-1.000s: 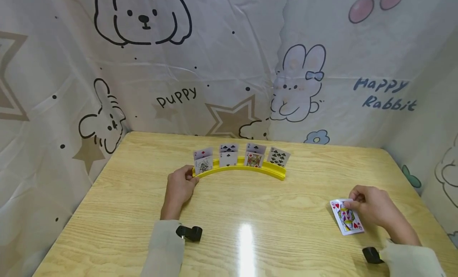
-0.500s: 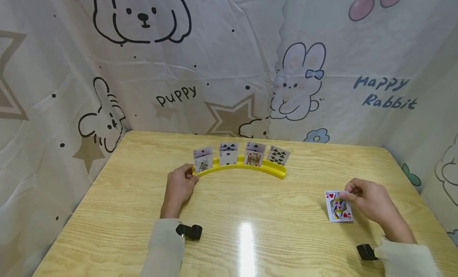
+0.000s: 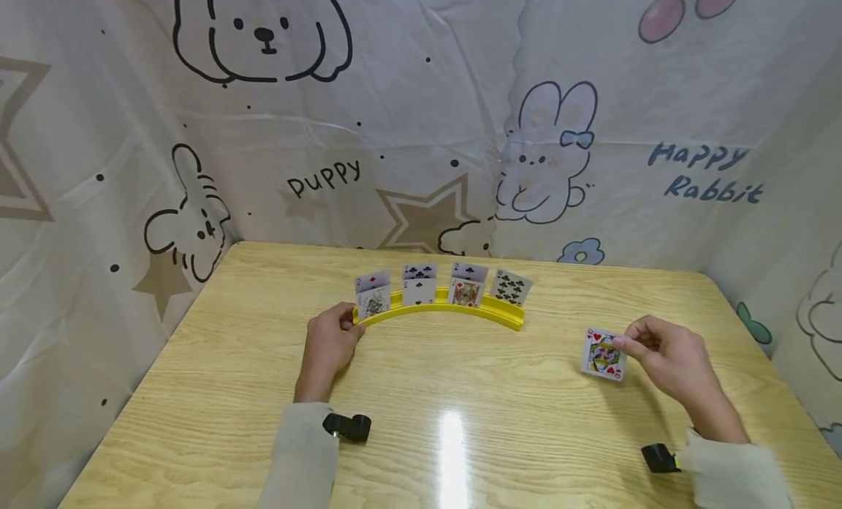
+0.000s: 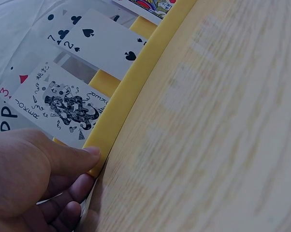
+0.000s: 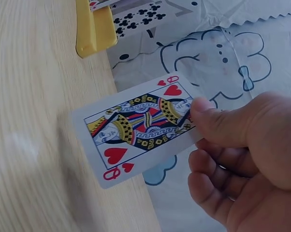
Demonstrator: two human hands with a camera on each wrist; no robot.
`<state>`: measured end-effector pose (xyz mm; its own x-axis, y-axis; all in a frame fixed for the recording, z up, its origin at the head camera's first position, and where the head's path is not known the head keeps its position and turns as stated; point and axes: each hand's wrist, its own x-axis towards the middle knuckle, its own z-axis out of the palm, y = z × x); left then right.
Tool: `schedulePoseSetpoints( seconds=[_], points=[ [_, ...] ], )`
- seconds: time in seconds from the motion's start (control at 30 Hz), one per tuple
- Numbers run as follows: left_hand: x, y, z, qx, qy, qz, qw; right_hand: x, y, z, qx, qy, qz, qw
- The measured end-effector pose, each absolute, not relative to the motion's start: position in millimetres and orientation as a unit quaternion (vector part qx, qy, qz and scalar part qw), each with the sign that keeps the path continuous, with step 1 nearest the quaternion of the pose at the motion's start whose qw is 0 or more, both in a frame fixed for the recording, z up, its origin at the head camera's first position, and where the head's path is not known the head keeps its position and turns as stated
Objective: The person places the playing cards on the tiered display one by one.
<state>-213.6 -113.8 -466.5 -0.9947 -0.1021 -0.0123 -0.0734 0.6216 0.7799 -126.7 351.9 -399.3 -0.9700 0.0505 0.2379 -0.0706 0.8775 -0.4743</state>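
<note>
A curved yellow card holder point(image 3: 506, 317) stands on the table, and my left hand point(image 3: 331, 348) grips its left end between thumb and fingers. Upright in it are the joker point(image 4: 63, 104) with a red 3 behind, the 2 of spades point(image 4: 99, 43) with a 7 of clubs behind, and a red-suit face card point(image 3: 466, 292) with a black-suit card behind. A many-pipped clubs card point(image 3: 511, 287) leans alone in the right part. My right hand point(image 3: 677, 363) pinches the queen of hearts point(image 5: 140, 128) by one edge, face toward me, raised off the table right of the holder.
The wooden table point(image 3: 460, 377) runs back to a patterned cloth point(image 3: 408, 129) that hangs behind it and at both sides. Each wrist carries a small black camera, such as the one by the right sleeve point(image 3: 737, 469).
My right hand has lifted the queen of hearts and carried it left and away from me, toward the holder. The left hand and the holder have stayed put.
</note>
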Motion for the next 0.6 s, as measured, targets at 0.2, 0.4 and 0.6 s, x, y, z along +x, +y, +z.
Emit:
schedulePoseSetpoints(
  seconds=[0.2, 0.4, 0.6],
  points=[
    [-213.7, -113.7, -467.0, 0.047, -0.901, -0.431, 0.022, -131.3, 343.0, -398.8, 0.005, -0.954, 0.266, 0.140],
    [-213.0, -113.4, -467.1, 0.050, -0.901, -0.431, 0.025, -136.1, 335.6, -399.7, 0.014, -0.947, 0.283, 0.151],
    [-212.8, -113.2, -466.7, 0.046, -0.900, -0.432, 0.027, -140.2, 329.5, -401.0, 0.014, -0.943, 0.296, 0.154]
  ],
)
